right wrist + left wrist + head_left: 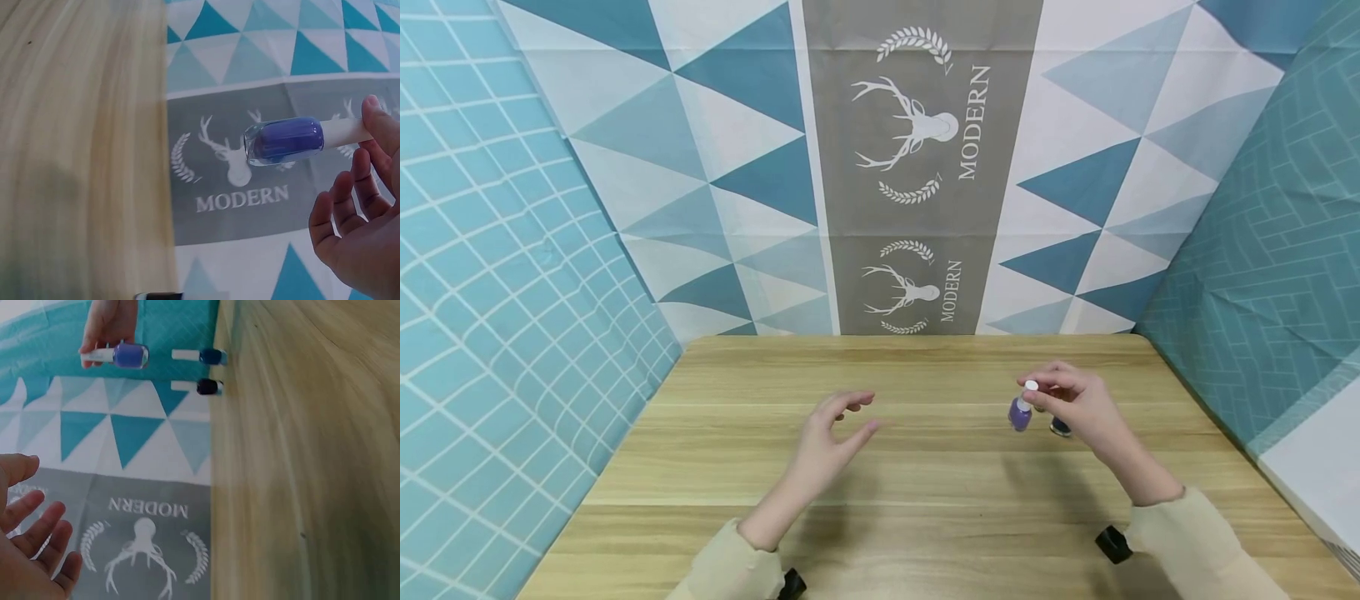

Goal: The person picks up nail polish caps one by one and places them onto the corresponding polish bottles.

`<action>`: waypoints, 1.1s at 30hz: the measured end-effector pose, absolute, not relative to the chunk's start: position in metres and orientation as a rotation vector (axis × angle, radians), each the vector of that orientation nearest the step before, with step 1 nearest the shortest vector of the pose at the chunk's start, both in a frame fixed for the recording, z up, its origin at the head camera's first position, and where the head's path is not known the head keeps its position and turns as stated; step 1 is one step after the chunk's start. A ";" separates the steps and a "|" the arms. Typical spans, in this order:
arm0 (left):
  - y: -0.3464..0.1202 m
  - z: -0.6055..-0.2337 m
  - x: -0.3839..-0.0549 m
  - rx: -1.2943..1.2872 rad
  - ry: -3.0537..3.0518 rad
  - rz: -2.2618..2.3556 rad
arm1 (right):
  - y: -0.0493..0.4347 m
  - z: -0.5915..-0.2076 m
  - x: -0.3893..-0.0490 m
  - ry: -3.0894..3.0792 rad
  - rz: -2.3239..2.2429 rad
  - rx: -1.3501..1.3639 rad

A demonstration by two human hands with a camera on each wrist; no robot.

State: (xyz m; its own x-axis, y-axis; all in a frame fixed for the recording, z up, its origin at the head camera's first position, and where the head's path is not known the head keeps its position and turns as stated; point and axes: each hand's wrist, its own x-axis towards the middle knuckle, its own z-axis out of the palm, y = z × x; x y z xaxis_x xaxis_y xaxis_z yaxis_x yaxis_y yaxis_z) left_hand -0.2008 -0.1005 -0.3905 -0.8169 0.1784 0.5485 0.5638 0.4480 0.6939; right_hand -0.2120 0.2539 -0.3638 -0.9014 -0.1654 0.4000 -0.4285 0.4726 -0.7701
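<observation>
My right hand (1070, 398) pinches a bottle of purple nail polish (1020, 414) by its white cap, above the right side of the table. In the right wrist view the purple nail polish (284, 140) hangs clear of the wood, its cap between thumb and index finger. My left hand (829, 437) hovers over the middle of the table, fingers loosely bent and thumb apart, holding nothing. Beyond the right hand, the left wrist view shows a dark blue nail polish (211, 357) and a near-black nail polish (208, 387), both standing on the table with white caps.
The wooden table (737, 483) reaches back to a patterned cloth wall (917, 167). Tiled-print sheets hang on the left (490, 275) and right (1262, 250). A white surface (1318, 467) borders the table's right edge.
</observation>
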 end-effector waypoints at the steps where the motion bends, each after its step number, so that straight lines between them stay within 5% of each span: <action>1: -0.102 -0.392 -0.201 -0.621 -2.306 -1.323 | 0.255 -0.367 -0.213 -2.460 1.396 0.491; 33: -0.133 -0.423 -0.204 -0.587 -2.412 -0.894 | 0.260 -0.445 -0.244 -2.420 1.295 0.273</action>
